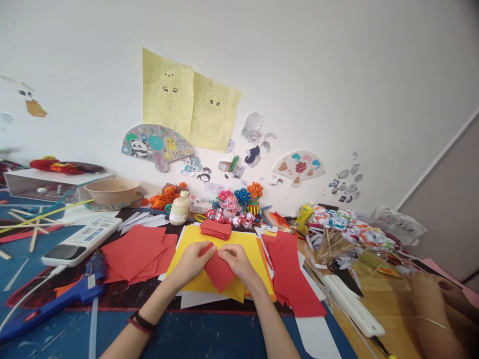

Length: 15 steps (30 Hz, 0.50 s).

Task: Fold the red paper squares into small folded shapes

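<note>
Between both hands is a square of red paper [220, 273], turned with one corner pointing towards me. My left hand [193, 262] pinches its upper left edge. With thumb and fingers, my right hand [236, 259] grips the upper right edge. Beneath lies a stack of yellow paper [247, 242] with white sheets under it. Just beyond my hands sits a small pile of red paper pieces [216, 229]. More red squares [134, 252] are spread to the left, and long red sheets [294, 271] lie to the right.
A blue glue gun [84, 286] and a white power strip [84, 239] lie on the left. A glue bottle [180, 208] stands at the back beside paper flowers [243, 199]. At right are wooden sticks [333, 247], a white bar-shaped device [354, 304] and another person's hand [422, 286].
</note>
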Available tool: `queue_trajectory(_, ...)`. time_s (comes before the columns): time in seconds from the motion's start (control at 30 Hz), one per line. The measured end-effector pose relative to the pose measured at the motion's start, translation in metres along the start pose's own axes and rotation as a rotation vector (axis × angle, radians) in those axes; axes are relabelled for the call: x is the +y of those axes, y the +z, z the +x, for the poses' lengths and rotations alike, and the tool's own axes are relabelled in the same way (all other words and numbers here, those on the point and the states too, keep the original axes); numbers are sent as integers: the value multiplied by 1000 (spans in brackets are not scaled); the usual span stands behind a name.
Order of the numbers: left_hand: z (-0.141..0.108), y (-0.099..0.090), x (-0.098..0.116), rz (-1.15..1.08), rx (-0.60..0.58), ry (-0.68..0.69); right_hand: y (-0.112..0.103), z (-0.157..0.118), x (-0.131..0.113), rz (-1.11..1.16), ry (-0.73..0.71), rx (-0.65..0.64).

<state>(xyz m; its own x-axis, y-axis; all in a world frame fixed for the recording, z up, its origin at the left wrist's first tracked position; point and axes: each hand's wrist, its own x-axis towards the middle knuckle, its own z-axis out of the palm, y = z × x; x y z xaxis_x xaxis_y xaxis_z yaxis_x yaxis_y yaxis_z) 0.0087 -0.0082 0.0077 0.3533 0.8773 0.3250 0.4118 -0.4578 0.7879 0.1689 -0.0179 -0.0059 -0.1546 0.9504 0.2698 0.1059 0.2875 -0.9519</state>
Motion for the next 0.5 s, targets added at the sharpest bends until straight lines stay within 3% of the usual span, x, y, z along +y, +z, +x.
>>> queue_trajectory(0.13, 1, 2, -2, 42, -3, 31, -1, 3, 6, -24, -31, 6)
queue_trajectory(0.23, 5, -5, -10, 65, 67, 4, -4, 3, 9, -39, -12, -17)
queue_trajectory(0.3, 7, -18, -20, 47, 179, -70, -7, 3, 10, -29, 52, -74)
queue_trajectory(0.37, 9, -35, -33, 21, 398, -208, -11, 1, 11, -24, 106, -125)
queue_trajectory(0.43, 9, -51, -44, -4, 582, -346, -13, 1, 11, -35, 115, -106)
queue_trajectory(0.5, 9, -57, -50, -30, 636, -384, -13, 1, 9, -39, 101, -25)
